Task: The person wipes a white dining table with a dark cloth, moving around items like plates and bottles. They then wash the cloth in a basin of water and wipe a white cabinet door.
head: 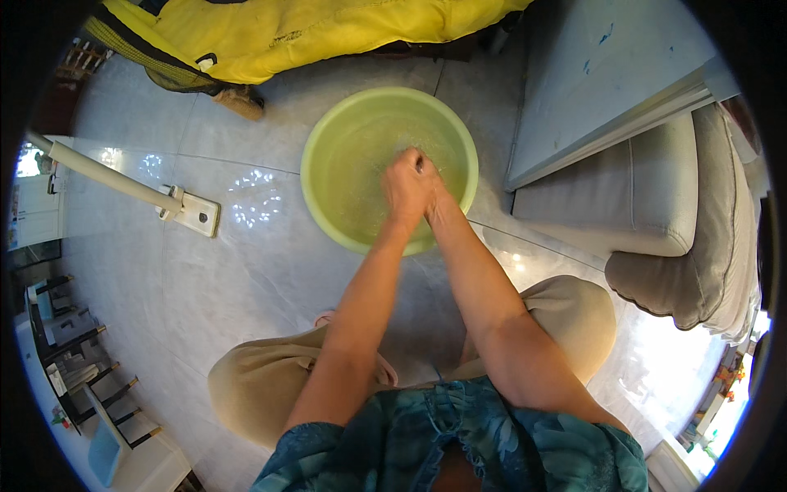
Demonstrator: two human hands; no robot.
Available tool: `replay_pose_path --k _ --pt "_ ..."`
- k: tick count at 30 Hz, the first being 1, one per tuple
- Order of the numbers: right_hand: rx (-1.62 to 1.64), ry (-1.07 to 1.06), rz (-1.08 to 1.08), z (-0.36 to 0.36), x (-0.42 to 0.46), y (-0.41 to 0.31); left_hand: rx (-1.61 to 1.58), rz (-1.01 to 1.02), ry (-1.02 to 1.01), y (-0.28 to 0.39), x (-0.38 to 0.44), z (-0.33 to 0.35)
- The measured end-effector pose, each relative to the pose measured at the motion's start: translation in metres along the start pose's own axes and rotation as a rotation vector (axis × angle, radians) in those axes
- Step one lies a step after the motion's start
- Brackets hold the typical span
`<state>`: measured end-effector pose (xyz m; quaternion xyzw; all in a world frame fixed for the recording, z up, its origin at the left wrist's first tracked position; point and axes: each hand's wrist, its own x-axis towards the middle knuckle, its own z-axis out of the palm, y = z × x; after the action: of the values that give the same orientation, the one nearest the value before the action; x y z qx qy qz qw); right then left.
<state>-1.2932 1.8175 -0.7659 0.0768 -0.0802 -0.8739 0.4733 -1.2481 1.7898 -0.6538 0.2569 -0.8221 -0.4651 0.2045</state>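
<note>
A pale green plastic basin (pixel 312 203) with water in it stands on the floor in front of me. Above the water, my left hand (pixel 402 184) and my right hand (pixel 435 189) are pressed together, fingers curled. Both look wet, and a small dark gap shows between them. Whether anything is held inside is hidden by the hands. The water around them is rippled and bubbly.
A flat mop (pixel 200 212) with a pale pole lies left of the basin on the grey tiled floor (pixel 258 277). Yellow padded fabric (pixel 344 37) hangs at the far side. A grey board-like panel (pixel 590 80) and a grey sofa (pixel 615 184) stand at the right.
</note>
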Motion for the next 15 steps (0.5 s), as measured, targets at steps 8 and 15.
replay_pose_path --k 8,15 --pt "-1.046 0.982 -0.1 0.098 -0.014 0.025 0.458 -0.091 0.213 -0.074 0.04 -0.04" --pt "-2.555 1.184 0.228 0.112 -0.014 0.028 0.847 -0.072 0.079 -0.089 0.013 -0.044"
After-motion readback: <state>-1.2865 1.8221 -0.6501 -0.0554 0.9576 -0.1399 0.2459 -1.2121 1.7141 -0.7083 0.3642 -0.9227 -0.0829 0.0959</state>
